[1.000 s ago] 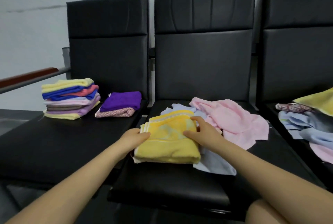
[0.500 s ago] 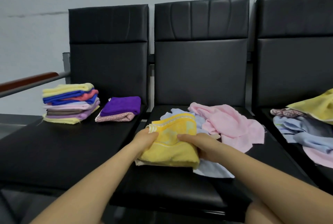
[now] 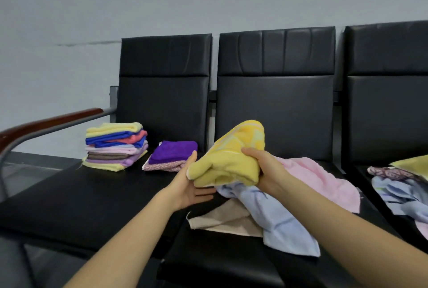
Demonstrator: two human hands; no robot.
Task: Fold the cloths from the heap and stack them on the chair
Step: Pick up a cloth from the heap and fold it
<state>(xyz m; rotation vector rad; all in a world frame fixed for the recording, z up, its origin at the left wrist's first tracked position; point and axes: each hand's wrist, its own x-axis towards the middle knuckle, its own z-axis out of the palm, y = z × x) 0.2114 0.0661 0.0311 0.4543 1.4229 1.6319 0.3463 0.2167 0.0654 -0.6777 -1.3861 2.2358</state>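
A folded yellow cloth (image 3: 234, 160) is lifted off the middle chair seat (image 3: 222, 262). My right hand (image 3: 261, 169) grips its right end, fingers curled over the top. My left hand (image 3: 191, 187) supports it from below and the left, palm up with straight fingers. Under it lie a light blue cloth (image 3: 275, 218), a beige cloth (image 3: 227, 220) and a pink cloth (image 3: 317, 179). On the left chair (image 3: 69, 202) stand a tall stack of folded cloths (image 3: 115, 146) and a short stack topped by a purple cloth (image 3: 172, 152).
The right chair carries a heap of loose cloths (image 3: 403, 186) in blue, yellow and patterned fabric. A wooden armrest (image 3: 46, 123) on a metal frame borders the left chair. A grey wall stands behind the black backrests.
The yellow cloth, lying folded on the middle seat a second ago, has been lifted up and toward the left by both hands. The beige cloth beneath it now shows.
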